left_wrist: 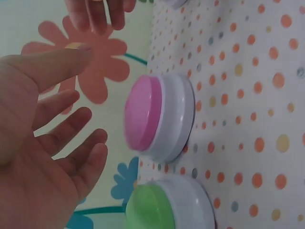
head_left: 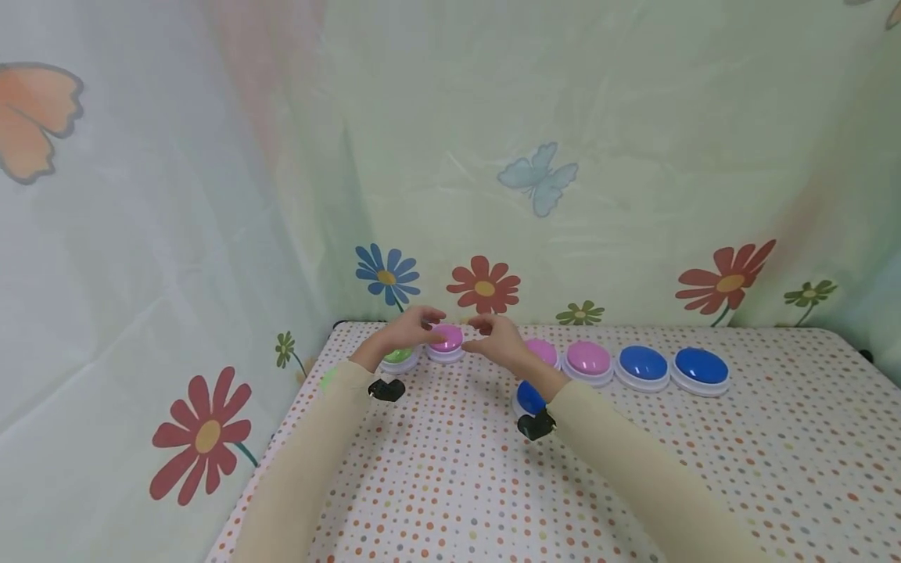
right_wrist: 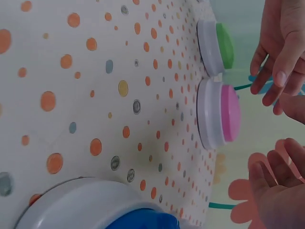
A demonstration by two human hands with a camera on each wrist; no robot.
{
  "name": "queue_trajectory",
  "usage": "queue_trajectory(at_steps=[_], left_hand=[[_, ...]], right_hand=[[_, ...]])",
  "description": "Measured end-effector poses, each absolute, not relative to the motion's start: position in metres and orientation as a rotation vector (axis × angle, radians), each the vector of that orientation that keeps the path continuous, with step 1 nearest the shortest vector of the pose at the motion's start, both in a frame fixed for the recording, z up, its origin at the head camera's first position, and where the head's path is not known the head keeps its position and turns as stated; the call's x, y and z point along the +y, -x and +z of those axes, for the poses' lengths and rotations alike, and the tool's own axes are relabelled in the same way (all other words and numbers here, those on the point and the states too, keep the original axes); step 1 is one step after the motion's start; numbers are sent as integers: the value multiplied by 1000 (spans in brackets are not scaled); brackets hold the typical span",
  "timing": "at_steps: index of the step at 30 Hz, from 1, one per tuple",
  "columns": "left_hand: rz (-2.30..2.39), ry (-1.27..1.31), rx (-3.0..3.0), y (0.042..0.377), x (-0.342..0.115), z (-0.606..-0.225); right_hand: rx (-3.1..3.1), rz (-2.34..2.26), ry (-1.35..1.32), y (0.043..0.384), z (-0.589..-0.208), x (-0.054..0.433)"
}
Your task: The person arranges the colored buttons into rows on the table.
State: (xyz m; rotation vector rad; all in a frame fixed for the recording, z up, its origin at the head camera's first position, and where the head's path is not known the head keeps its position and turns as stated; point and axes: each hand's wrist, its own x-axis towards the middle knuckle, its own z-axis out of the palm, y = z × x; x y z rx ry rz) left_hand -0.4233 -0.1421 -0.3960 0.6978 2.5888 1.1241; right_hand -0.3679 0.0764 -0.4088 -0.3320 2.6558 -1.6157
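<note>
1. Pink button (head_left: 447, 338), set in a white base, sits toward the far left of the dotted tablecloth (head_left: 450, 485), close to the flowered curtain (head_left: 436, 141).
2. Left hand (head_left: 417, 328): released, holding nothing. I see its fingers loosely bent and slightly spread, with the thumb reaching out apart from them. From the head view it overlaps the pink button, yet the left wrist view shows a plain gap between them.
3. Right hand (head_left: 498, 342): also free of any load. Its fingers curve softly and the thumb stands away from them, leaving a roomy space in between. It hovers just to the right of the pink button, well clear of the cloth.
4. Between the two hands there is a gap; the fingertips face each other without meeting.
5. Just left of the pink button stands a green button (head_left: 398, 356), partly covered by the left hand and wrist.
6. Past the right hand runs a row: a second pink button (head_left: 540, 352), a third pink button (head_left: 588, 358), then a blue button (head_left: 643, 363) and another blue button (head_left: 701, 365).
7. Nearer the person, a front blue button (head_left: 529, 399) is partly hidden by the right forearm.
</note>
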Motion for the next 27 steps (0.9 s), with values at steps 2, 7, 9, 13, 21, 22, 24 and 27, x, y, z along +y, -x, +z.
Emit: queue_trajectory(at_steps=[2, 7, 9, 13, 21, 22, 24, 27], left_hand=[[1093, -687, 2599, 429, -145, -394], [1050, -662, 2604, 440, -149, -397], [1058, -653, 2595, 443, -152, -402], [1066, -624, 2591, 449, -158, -412], [1072, -635, 2588, 457, -162, -425], [1068, -638, 2590, 458, -162, -426], [1061, -635, 2598, 459, -161, -427], [1055, -628, 2608, 461, -160, -431]], right_hand=[[2659, -1605, 326, 374, -411, 73], [2634, -1598, 314, 386, -417, 66], [2631, -1590, 315, 389, -420, 63], [2635, -1587, 306, 393, -425, 57], [2649, -1554, 268, 403, -439, 49], [2651, -1548, 265, 404, -441, 48], [2640, -1565, 258, 406, -445, 48], [2639, -1596, 264, 409, -453, 47]])
